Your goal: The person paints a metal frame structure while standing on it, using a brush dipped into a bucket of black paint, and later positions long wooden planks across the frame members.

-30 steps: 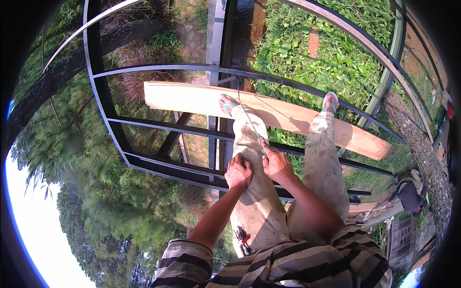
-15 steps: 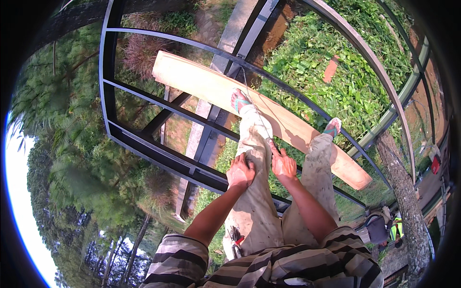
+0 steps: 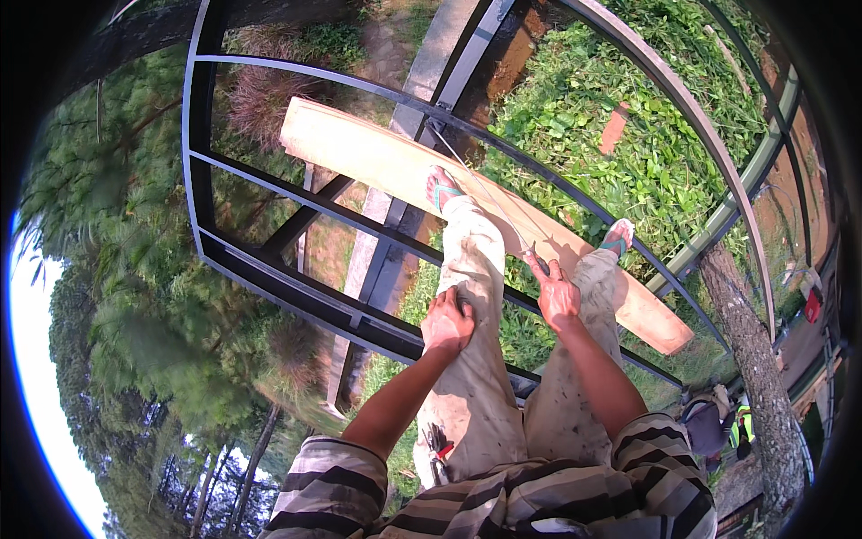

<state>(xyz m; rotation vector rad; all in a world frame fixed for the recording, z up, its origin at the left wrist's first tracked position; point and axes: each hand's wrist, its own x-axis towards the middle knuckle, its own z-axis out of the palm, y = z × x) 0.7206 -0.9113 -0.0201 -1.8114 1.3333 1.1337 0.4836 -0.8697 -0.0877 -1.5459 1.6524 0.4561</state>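
Observation:
My right hand (image 3: pixel 559 298) is over the gap between my legs, its fingers closed on the near end of a thin rod-like piece (image 3: pixel 489 197). This piece slants away to the upper left, its far end near a crossing of dark metal bars; whether it is stiff or a taut cord I cannot tell. My left hand (image 3: pixel 448 322) lies on my left knee (image 3: pixel 472 292), fingers curled over the trouser cloth. A dark spot by its thumb is too small to make out. Under my sandalled feet runs a long wooden plank (image 3: pixel 359 144).
Dark metal bars (image 3: pixel 296 190) form an open frame high above the ground. Green plants (image 3: pixel 620 135) grow below. On the right stand a tree trunk (image 3: pixel 752 359) and a person (image 3: pixel 705 422) lower down. Tools (image 3: pixel 438 445) hang at my left hip.
My right hand has moved right and slightly up, away from my left knee. The thin piece has swung to a flatter slant. My left hand stays on the knee.

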